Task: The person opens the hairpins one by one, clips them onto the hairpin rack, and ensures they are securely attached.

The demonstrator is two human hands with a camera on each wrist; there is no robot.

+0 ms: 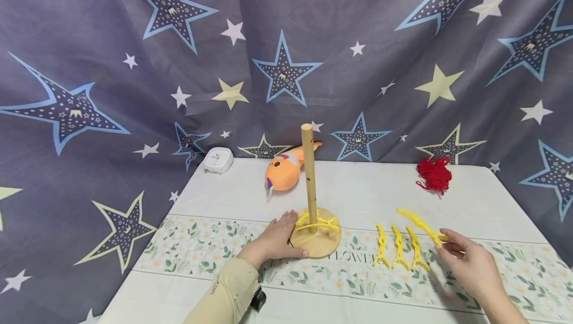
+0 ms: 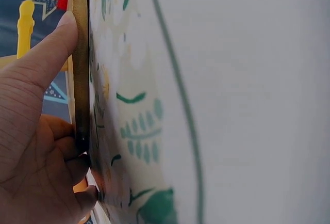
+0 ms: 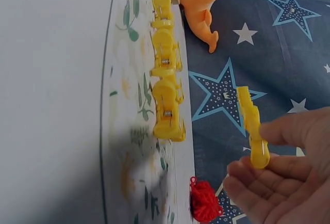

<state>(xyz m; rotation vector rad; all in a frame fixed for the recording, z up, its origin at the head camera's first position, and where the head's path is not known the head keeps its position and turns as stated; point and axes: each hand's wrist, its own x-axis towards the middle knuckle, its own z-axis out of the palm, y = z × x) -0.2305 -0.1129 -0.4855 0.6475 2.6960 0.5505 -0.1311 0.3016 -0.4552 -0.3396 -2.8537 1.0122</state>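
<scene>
A round wooden stand (image 1: pixel 329 247) with an upright post (image 1: pixel 310 179) sits on the table. My left hand (image 1: pixel 282 239) holds the left rim of its base. In the left wrist view, the thumb (image 2: pixel 49 51) lies against the edge and the other fingers curl by it. Yellow pieces (image 1: pixel 329 224) surround the post's foot. Right of the stand, my right hand (image 1: pixel 472 264) pinches a yellow alligator hair clip (image 3: pixel 252 123) by its handle end, above the table. Three more clips (image 1: pixel 398 247) lie in a row to its left, their springs showing in the right wrist view.
Behind the post lies an orange plush toy (image 1: pixel 283 172). A white square clock (image 1: pixel 218 160) stands at the back left, and a red yarn bundle (image 1: pixel 434 173) at the back right. A floral runner (image 1: pixel 201 244) crosses the table (image 1: pixel 367 189); a star-patterned curtain (image 1: pixel 286 25) hangs behind.
</scene>
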